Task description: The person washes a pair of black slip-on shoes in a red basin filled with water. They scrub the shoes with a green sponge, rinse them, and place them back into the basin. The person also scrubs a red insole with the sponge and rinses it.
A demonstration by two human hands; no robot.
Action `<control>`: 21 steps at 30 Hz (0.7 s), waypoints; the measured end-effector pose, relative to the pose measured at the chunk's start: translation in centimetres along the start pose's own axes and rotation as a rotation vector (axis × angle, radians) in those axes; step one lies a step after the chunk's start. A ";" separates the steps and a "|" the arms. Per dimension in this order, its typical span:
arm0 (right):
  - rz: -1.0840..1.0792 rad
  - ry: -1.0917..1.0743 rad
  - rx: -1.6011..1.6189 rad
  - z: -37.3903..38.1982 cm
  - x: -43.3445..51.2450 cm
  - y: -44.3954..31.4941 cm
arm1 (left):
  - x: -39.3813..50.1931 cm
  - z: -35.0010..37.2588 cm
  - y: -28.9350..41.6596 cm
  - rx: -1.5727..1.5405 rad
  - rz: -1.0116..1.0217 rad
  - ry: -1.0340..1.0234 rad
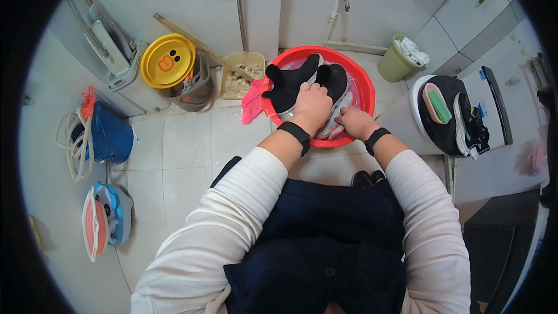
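A red plastic basin (pixel 369 87) stands on the floor before me, with water and black shoes in it. One black shoe (pixel 296 80) lies at the left of the basin, a second black shoe (pixel 333 82) beside it to the right. My left hand (pixel 313 105) is closed on the near part of the shoes; which one it grips I cannot tell for sure. At the basin's near right, my right hand (pixel 355 121) touches a grey and orange-red wet piece (pixel 331 127), perhaps a shoe or a cloth. Its fingertips are partly hidden.
A pink broom head (pixel 253 104) touches the basin's left side, near a beige dustpan (pixel 227 89). Further left are a yellow basin (pixel 161 59) and a blue bucket (pixel 113 133). A green bin (pixel 394 63) stands behind right; a green brush (pixel 438 107) lies on a lidded white container (pixel 399 126). A tap (pixel 345 2) is on the wall.
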State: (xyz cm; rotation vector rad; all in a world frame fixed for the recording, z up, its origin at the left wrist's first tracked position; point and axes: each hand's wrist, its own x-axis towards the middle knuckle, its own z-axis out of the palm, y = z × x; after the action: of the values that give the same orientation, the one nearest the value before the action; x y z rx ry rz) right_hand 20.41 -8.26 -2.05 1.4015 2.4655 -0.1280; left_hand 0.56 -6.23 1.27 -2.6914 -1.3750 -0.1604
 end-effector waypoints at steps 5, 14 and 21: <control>-0.045 -0.041 0.127 2.4 1.8 1.7 | -0.1 2.1 0.1 -0.057 -0.008 -0.119; 0.104 -0.394 0.176 3.5 4.6 3.9 | 0.4 2.9 -1.1 -0.235 -0.039 -0.318; 0.081 -0.443 0.073 5.0 6.0 4.5 | 0.6 2.8 -1.6 -0.244 -0.037 -0.349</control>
State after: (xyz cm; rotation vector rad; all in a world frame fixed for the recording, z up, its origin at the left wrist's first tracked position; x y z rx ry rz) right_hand 22.48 -2.10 -8.27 1.3285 2.0558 -0.4616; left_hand -0.23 -4.41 -1.34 -3.0059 -1.5901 0.1580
